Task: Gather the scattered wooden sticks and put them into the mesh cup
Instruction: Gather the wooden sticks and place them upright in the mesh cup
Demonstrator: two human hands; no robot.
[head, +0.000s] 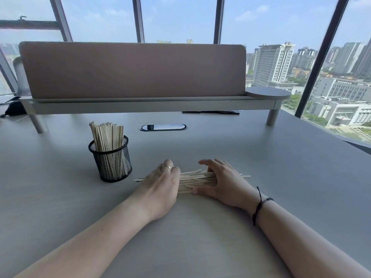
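A loose bundle of pale wooden sticks [193,179] lies flat on the grey desk [200,227], pointing left to right. My left hand [160,183] covers the bundle's left part, fingers curled over the sticks. My right hand [222,181] grips the right part, thumb at the near side and fingers over the far side. Stick ends poke out past both hands. A black mesh cup [111,159] stands upright to the left of my left hand, holding several sticks on end.
A raised shelf [152,105] with a brown fabric screen spans the back of the desk. An oval cable slot [163,127] sits behind the hands. A black pen [210,112] lies under the shelf. The desk's right edge runs along the window.
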